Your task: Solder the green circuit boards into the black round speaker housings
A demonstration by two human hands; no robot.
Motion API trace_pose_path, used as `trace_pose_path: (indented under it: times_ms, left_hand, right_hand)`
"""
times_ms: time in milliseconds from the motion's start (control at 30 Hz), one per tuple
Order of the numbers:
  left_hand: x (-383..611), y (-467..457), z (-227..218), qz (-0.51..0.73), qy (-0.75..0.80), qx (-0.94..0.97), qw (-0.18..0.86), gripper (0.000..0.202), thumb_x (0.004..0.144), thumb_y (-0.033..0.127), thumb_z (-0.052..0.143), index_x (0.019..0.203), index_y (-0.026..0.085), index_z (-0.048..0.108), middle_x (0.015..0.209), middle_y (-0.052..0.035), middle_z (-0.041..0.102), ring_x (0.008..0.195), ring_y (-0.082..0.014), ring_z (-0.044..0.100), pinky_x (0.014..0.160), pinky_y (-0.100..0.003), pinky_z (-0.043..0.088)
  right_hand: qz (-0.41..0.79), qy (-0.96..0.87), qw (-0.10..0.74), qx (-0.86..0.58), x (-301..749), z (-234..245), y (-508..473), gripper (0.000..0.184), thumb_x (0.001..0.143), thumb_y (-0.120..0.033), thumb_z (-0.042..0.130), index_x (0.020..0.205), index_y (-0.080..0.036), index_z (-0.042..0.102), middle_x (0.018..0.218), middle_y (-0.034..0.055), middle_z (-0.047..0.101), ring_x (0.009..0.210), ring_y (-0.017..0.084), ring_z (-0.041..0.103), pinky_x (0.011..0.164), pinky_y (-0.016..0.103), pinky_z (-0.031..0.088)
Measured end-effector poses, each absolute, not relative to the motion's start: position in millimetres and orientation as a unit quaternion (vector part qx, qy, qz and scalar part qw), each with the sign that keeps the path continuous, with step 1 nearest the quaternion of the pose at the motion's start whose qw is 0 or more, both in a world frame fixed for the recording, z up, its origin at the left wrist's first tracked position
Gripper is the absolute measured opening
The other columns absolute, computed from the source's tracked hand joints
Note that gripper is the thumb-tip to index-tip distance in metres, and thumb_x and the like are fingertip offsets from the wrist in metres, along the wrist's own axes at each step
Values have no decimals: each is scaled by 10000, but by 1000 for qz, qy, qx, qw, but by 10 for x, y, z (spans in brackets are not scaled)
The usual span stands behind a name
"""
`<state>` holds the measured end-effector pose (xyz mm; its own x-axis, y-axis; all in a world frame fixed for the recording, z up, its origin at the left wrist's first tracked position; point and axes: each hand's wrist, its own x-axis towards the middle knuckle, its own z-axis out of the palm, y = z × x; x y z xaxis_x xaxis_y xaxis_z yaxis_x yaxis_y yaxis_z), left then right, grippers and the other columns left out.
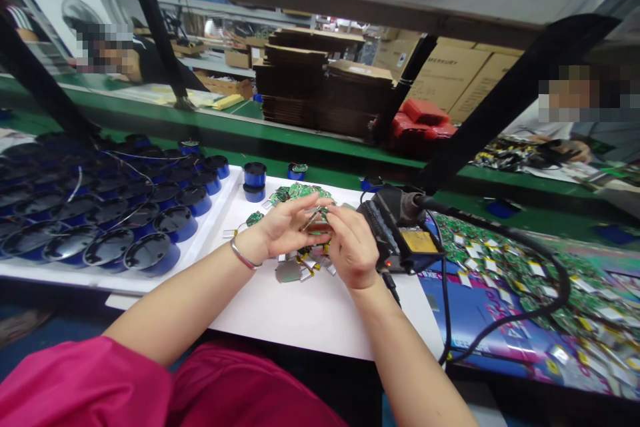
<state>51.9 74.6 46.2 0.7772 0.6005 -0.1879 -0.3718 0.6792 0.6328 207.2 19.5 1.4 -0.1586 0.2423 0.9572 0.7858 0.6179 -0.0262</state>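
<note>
Circuit board (324, 214), one: was pinched in right grip (353, 243), presumably for control; left grip (286, 227) curved alongside, its hold not discernible. Board pile (306, 192): lay beyond both grips, likely for easy reach. Blue cups (150, 255): stood left of both.

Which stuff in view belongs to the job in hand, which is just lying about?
Job, likely:
- small green piece at the right hand's fingertips, left hand alongside
- piled green boards, silver pouches
- blue cups

Lying about, probably:
- stacked cardboard
- red packages
- cartons
</note>
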Motion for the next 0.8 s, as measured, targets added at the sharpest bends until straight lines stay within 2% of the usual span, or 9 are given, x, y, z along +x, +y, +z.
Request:
trace_pose_path:
  times_ms: [100,200,300,400,467,533,667,733,800]
  left_hand:
    - [589,702,405,317,204,251,892,96,882,198,646,862,115,689,756,-29,662,715,-111,627,731,-235,543]
    - [620,683,357,336,208,246,885,92,875,114,612,816,110,683,763,-24,663,689,-98,613,693,-219,531]
    - [626,665,334,335,211,250,884,149,850,61,591,940,96,705,872,-54,691,759,-120,635,708,-237,537]
    - [639,644,317,335,216,259,880,199,828,54,598,984,105,710,932,-63,696,799,-130,640,733,-250,542]
    - [657,634,295,336,220,270,875,187,816,75,622,973,118,713,935,-61,698,801,-130,638,735,-250,541]
    - [677,629,265,335,223,287,869,171,798,104,654,955,130,716,912,-56,698,791,-128,636,727,-249,539]
    - [692,603,209,326,239,352,844,220,737,144,729,956,124,715,881,-59,698,785,-141,649,697,-249,532]
    - [684,573,199,325,262,392,820,259,714,162,771,960,122,702,850,-52,694,754,-138,650,667,-242,520]
    - [673,543,204,326,291,431,789,276,707,168,794,953,125,678,814,-39,686,714,-129,644,647,-240,508]
  right_hand:
    - [-212,-750,523,-345,1979,18,139,595,846,13,441,1404,-192,463,1233,146,658,1217,244,607,964,460,582]
    - [-106,-751,544,-360,1930,-5,10,723,783,8,464,1474,-177,366,1371,173,552,1328,288,511,1071,543,497]
    - [45,-673,632,-381,1915,-61,-100,753,755,-18,508,1469,-190,344,1467,173,461,1395,300,436,1164,577,374]
    - [182,-534,733,-380,1891,-104,-129,679,708,-40,534,1356,-212,432,1439,135,509,1394,267,442,1199,556,307]
    - [280,-424,769,-387,1866,-97,-116,618,652,-71,571,1249,-216,507,1345,109,598,1307,256,534,1152,520,377]
    - [386,-323,774,-383,1842,-56,-102,568,615,-122,613,1173,-211,562,1205,87,680,1138,243,637,1033,466,483]
    - [537,-185,740,-360,1815,66,-103,376,711,-321,701,1063,-200,649,1024,47,721,857,186,670,776,356,565]
    - [560,-156,725,-369,1820,99,-118,342,723,-304,738,1040,-201,663,956,33,725,786,170,669,707,327,567]
    - [565,-146,718,-379,1839,100,-137,367,686,-184,760,1040,-194,665,878,30,726,738,172,676,692,331,575]
